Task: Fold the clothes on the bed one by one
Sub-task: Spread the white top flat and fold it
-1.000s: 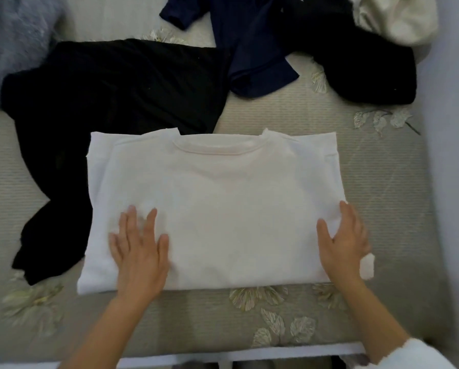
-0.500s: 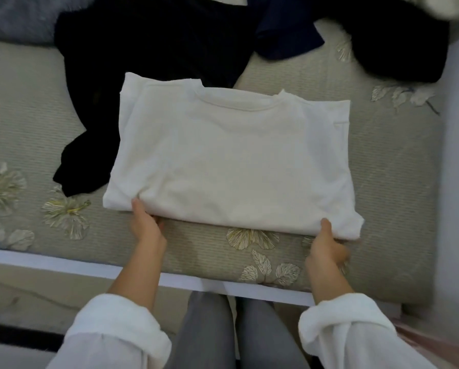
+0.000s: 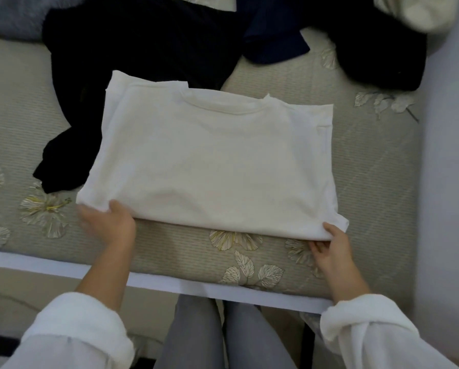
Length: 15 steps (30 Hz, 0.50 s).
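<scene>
A bed covered in beige ribbed fabric with embroidered pale flowers (image 3: 369, 169) fills the view, with a plain wall (image 3: 449, 155) along its right side.

At the bed's near edge, the left hand (image 3: 107, 225) takes the near-left corner of the folded white cotton T-shirt (image 3: 215, 161). Its thumb lies on top, and its fingers, blurred, seem tucked beneath. The right hand (image 3: 329, 249) pinches the near-right corner the same way, thumb over the fold and fingers under the edge. The shirt lies flat in the middle of the bed as a broad rectangle, collar towards the far side and sleeves turned in.

It looks light, soft and limp. Lifted by one corner, the layers would probably slide apart and sag. Holding both near corners through all the layers, or slipping flat hands beneath it, should keep the fold intact.

Its far-left part overlaps a crumpled black garment (image 3: 132, 49). Beyond lie a navy blue garment (image 3: 273, 46), another black piece (image 3: 377, 54) and a cream bundle (image 3: 419, 12), all unfolded. A grey fluffy item (image 3: 10, 20) sits at the far left.
</scene>
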Each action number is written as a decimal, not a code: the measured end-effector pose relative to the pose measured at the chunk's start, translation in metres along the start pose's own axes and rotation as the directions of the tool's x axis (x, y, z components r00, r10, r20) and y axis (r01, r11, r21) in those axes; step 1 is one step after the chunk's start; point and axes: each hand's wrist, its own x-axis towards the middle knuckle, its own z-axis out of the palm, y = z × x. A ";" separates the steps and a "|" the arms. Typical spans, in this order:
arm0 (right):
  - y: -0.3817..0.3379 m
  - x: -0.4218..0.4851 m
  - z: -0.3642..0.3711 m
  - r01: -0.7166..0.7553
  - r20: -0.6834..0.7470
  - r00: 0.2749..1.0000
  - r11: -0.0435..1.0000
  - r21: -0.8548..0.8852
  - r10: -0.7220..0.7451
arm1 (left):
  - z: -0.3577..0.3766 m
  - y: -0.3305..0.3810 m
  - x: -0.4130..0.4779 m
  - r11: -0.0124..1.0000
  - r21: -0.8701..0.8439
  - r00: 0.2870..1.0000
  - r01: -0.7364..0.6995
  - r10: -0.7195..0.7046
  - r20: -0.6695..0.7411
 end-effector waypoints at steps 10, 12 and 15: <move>-0.001 -0.001 -0.011 -0.049 0.140 0.989 0.997 0.065 0.040 | 0.089 -0.020 -0.113 0.319 0.162 0.288 -0.934 0.401 0.870; -0.004 -0.005 -0.008 0.017 0.194 0.981 0.998 0.053 -0.027 | 0.094 -0.023 -0.106 0.280 0.195 0.279 -0.940 0.302 0.912; -0.010 -0.024 0.007 0.171 0.302 0.937 0.985 0.036 -0.174 | 0.093 -0.014 -0.101 0.340 0.165 0.245 -0.926 0.209 0.946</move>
